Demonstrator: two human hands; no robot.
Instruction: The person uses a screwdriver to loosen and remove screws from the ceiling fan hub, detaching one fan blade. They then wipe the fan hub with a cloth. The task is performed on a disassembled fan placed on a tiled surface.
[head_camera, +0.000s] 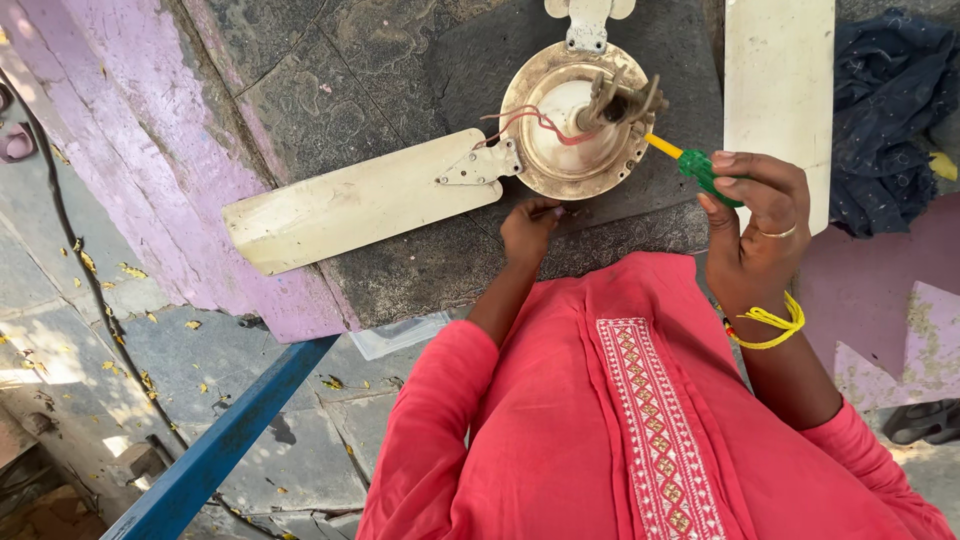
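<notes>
Bright daylight; my view is sharp throughout. Sunlit glare at lower left, soft shade over the centre, slight edge distortion.

A cream ceiling fan motor (575, 120) lay upturned on the dark slab (330, 60); a green-handled screwdriver (690, 162) angled toward its hub.

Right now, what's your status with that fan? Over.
Right hand shut on green screwdriver, tip at fan motor. Left hand at the motor's near rim, grip unclear. Loose wires across the hub.

Open stone slab (330, 60) beyond the fingers; fan blade (360, 205) and motor housing (575, 125) block the way ahead
</notes>
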